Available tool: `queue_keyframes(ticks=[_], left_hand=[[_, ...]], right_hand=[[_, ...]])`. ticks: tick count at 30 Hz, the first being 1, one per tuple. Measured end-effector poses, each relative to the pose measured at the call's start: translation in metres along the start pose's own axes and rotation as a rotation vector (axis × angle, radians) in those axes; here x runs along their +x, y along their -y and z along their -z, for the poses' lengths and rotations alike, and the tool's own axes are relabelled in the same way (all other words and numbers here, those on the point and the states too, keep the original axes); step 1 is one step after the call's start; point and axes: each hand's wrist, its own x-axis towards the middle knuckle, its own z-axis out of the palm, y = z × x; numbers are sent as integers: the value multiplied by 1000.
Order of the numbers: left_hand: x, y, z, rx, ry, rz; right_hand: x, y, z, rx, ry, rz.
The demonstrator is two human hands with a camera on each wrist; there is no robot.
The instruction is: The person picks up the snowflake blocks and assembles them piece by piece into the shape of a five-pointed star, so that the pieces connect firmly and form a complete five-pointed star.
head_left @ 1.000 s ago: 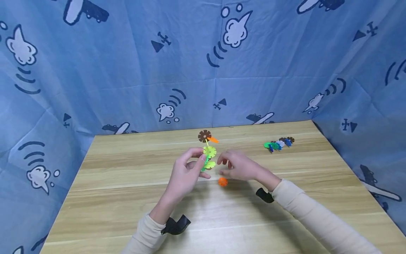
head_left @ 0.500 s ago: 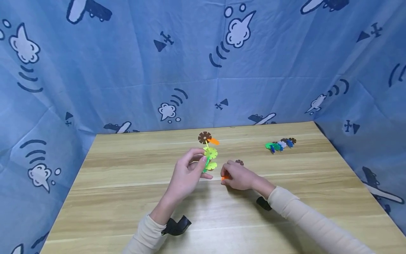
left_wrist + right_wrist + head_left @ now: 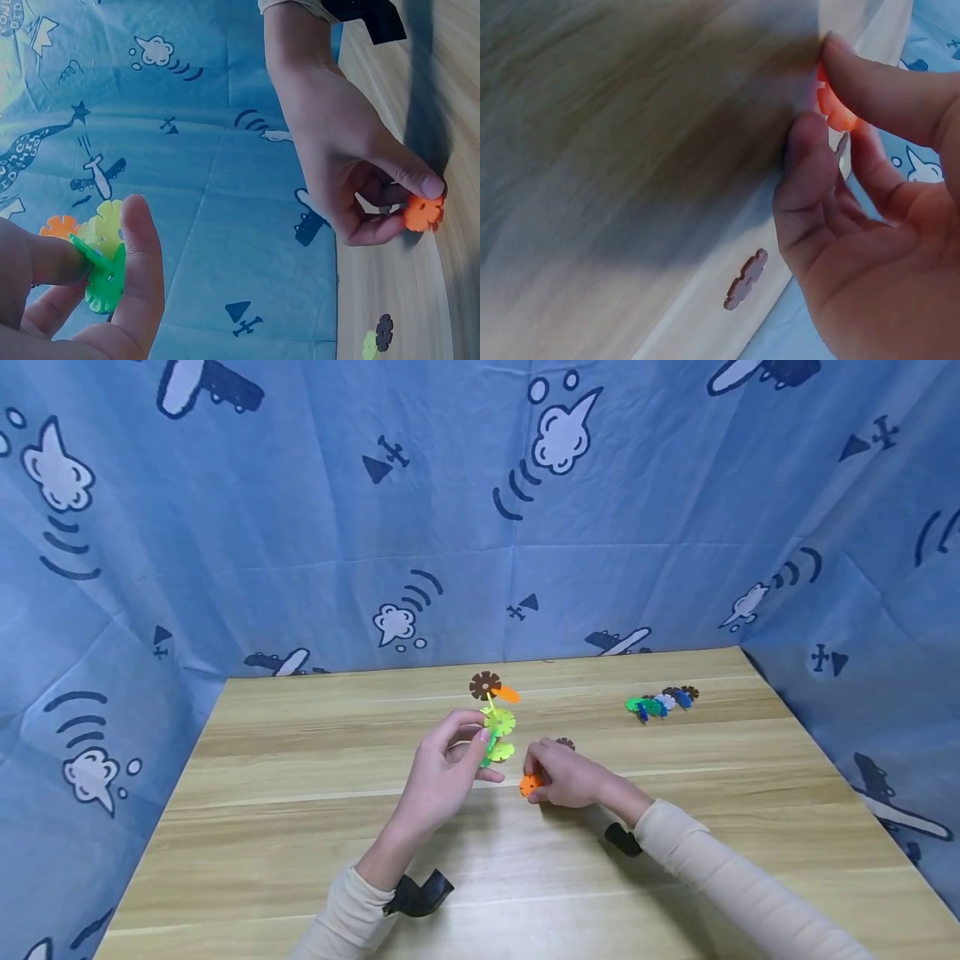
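Our right hand [image 3: 573, 777] pinches an orange disc [image 3: 529, 786] at the tabletop [image 3: 300, 760]; at nine o'clock, our left hand [image 3: 440, 770] grips linked discs [image 3: 498, 722]. We seem at pick-up; lifting likely calls for a steady pinch.

The left sleeve [image 3: 347, 910] and right sleeve [image 3: 738, 872] are long, pale cream and creased crosswise; a bent black left wrist piece [image 3: 420, 895] sits by one, a black right wrist piece [image 3: 622, 840] by the other
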Motion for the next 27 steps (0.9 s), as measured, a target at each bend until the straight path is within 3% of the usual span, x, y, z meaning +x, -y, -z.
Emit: queue_keyframes(ticks=[2,5,13,18,27], left_hand=[[0,1,0,4,-2,0],[0,1,1,19,-20,-9],[2,-2,1,58,-73,-40],[4,-1,1,49,-90,-64],[4,-1,-1,21,-78,-69]], right_hand=[[-1,0,3,24,-2,23],[-4,1,9,104,-66,83],[-20,25,38,557,-359,168],[-31,43,50,588,-420,242],[-38,55,52,585,-415,366]])
